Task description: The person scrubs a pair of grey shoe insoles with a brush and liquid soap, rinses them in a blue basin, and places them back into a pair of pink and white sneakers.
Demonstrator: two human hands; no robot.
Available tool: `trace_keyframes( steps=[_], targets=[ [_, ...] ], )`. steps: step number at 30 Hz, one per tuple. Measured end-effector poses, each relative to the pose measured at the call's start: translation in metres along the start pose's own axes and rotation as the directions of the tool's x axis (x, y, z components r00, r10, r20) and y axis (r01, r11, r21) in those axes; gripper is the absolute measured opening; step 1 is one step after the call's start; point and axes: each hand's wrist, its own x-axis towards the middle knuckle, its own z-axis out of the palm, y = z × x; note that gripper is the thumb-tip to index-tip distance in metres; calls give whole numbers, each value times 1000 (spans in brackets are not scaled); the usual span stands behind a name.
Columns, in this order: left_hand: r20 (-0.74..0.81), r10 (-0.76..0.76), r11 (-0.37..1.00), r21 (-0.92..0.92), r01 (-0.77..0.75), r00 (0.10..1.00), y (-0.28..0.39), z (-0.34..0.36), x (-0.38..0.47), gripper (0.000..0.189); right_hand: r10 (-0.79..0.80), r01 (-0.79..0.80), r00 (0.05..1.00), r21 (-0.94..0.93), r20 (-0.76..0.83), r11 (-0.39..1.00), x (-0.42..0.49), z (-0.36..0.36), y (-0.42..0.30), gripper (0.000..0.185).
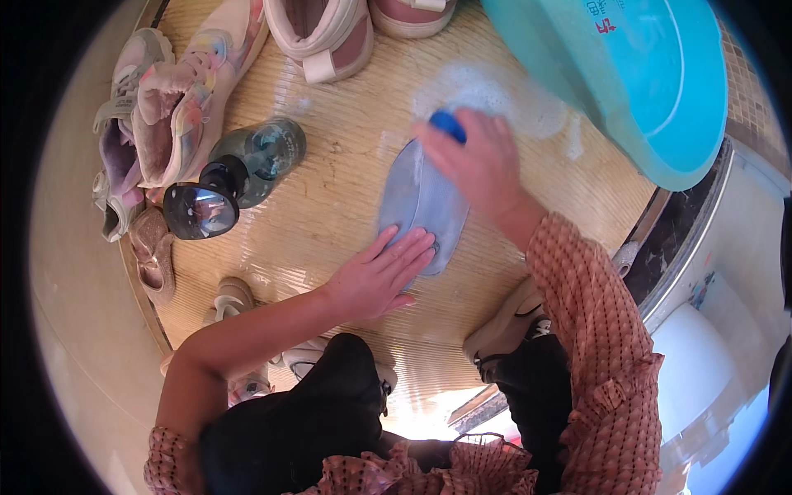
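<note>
A flat, blue-grey piece shaped like a shoe insole [405,192] lies on the ribbed wooden surface [322,229], a seam running along its middle. My left hand [390,269] presses flat on its near end, fingers stretched out. At the far end, my right hand [479,154] grips a small blue scrubber [448,125], perhaps a brush; the fingers hide much of it and are slightly blurred. White suds [470,86] spread over the wood just beyond that hand.
A turquoise plastic basin [693,111] bearing writing stands at the far right. To the left is a dark translucent bottle [272,154] with a glossy black top. Pale pastel sneakers [204,80], pink shoes [337,43] and a glittery small shoe [153,260] line the far and left sides.
</note>
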Motion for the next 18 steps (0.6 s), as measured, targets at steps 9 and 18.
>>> trace_keyframes(
  steps=[9,18],
  targets=[
    [-30,19,1000,-6,-19,999,-1,3,-1,83,19,-27,998,133,61,991,-24,3,-17,25],
    [-256,-75,994,-95,52,964,-4,-15,-4,48,-81,48,948,114,308,992,19,-60,-4,68]
  ],
)
